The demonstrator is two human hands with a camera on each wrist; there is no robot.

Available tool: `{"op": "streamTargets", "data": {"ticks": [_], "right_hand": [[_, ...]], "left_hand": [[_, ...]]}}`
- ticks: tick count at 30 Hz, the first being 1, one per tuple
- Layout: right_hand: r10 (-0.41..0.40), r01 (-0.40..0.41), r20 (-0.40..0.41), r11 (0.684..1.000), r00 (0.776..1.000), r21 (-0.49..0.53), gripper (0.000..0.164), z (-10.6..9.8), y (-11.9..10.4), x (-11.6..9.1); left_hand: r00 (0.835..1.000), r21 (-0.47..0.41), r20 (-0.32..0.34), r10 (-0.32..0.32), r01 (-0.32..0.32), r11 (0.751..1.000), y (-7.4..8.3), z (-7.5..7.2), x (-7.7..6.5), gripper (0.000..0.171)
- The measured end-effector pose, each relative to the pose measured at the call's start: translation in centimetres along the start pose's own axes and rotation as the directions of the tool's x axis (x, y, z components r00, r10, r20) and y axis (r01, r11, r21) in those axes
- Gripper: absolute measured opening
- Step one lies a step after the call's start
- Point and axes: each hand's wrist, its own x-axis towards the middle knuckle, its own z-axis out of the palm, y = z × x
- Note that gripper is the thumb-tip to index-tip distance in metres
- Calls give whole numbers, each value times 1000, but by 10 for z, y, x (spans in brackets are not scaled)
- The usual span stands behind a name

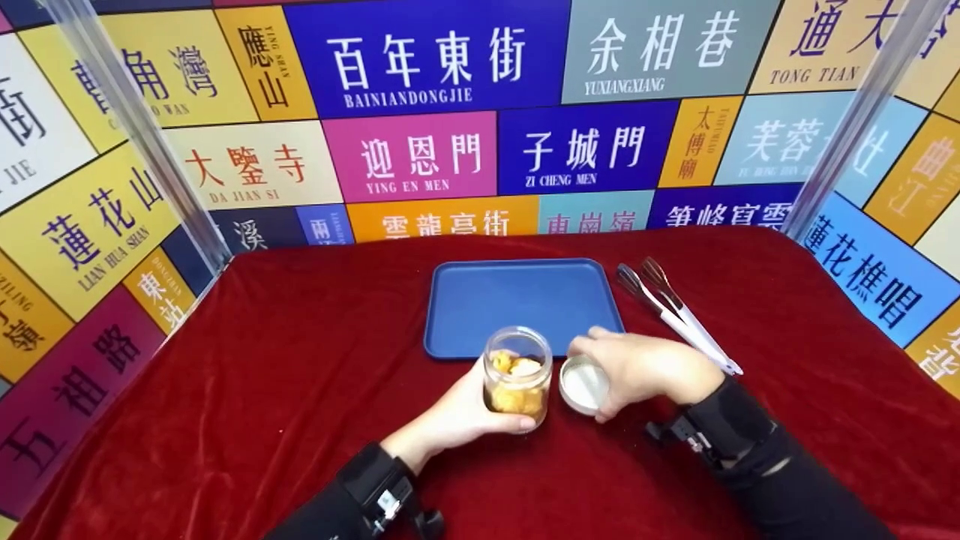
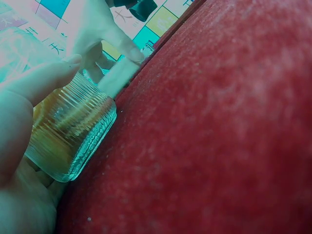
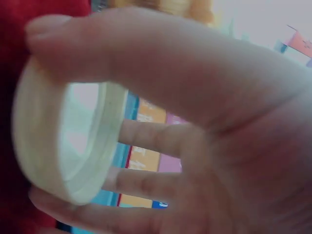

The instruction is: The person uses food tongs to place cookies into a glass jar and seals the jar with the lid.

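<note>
My left hand grips a clear glass jar, its thumb across the near side. Yellowish chunks of food fill the lower part of the jar, and its mouth is uncovered. Ridged glass shows on the jar in the left wrist view. Just right of the jar, my right hand holds a round lid by its rim, tilted so the pale inside shows. In the right wrist view the thumb presses one side of the lid, with fingers at the other side.
Behind the jar lies a blue tray. A pair of tongs with white handles and brown tips rests to the right of the tray. Dark red cloth covers the table, and printed panels stand around its back and sides.
</note>
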Motion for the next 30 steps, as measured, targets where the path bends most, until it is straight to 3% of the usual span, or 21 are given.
{"op": "streamTargets", "data": {"ticks": [5, 13, 22, 30], "right_hand": [[-63, 71, -123, 996, 990, 62, 69, -11, 8, -6], [-193, 213, -267, 976, 944, 45, 67, -34, 9, -16], [-235, 243, -317, 970, 919, -14, 68, -48, -4, -30], [-228, 233, -318, 972, 920, -25, 67, -47, -11, -32]], "left_hand": [[1000, 4, -6, -7, 7, 1000, -1, 0, 0, 95], [1000, 9, -10, -12, 12, 1000, -1, 0, 0, 96], [1000, 7, -4, -14, 14, 1000, 0, 0, 0, 95], [1000, 17, -7, -17, 17, 1000, 1, 0, 0, 93]]}}
